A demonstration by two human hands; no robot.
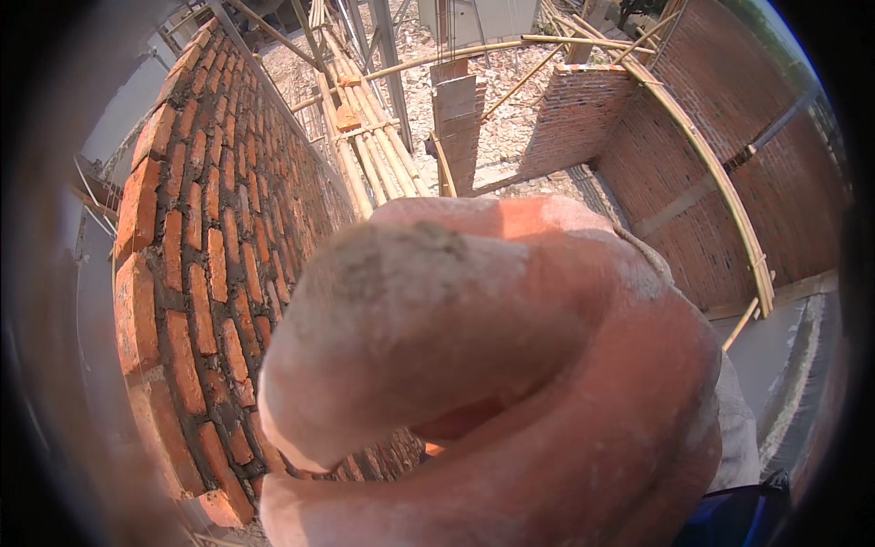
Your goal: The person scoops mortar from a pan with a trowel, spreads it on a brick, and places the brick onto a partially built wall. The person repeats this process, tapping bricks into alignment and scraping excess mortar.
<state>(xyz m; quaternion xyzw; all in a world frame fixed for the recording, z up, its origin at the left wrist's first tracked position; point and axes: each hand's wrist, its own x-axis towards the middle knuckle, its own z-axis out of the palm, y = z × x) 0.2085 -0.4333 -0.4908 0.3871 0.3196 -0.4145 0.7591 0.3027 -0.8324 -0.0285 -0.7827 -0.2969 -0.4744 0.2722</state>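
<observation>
My right hand (510, 365) is raised very close to the camera and fills the middle of the head view. It comes in from the right, with its fingers curled round and the thumb below the index finger. Grey, dried mortar-like dirt coats the knuckle and skin. A small gap shows between index finger and thumb; whatever the other fingers may hold is hidden. A thin cord (645, 252) lies by the back of the hand, and a pale grey sleeve (738, 424) shows behind it. Left of the hand stands a red brick wall (214, 246) with dark mortar joints. My left hand is out of view.
Bamboo poles (369, 137) form a narrow walkway beyond the wall, with an orange brick (348, 118) on it. A long bent bamboo pole (706, 150) crosses at right. Farther off are a brick pillar (458, 123), rubble ground (515, 109) and a tall brick wall (729, 100).
</observation>
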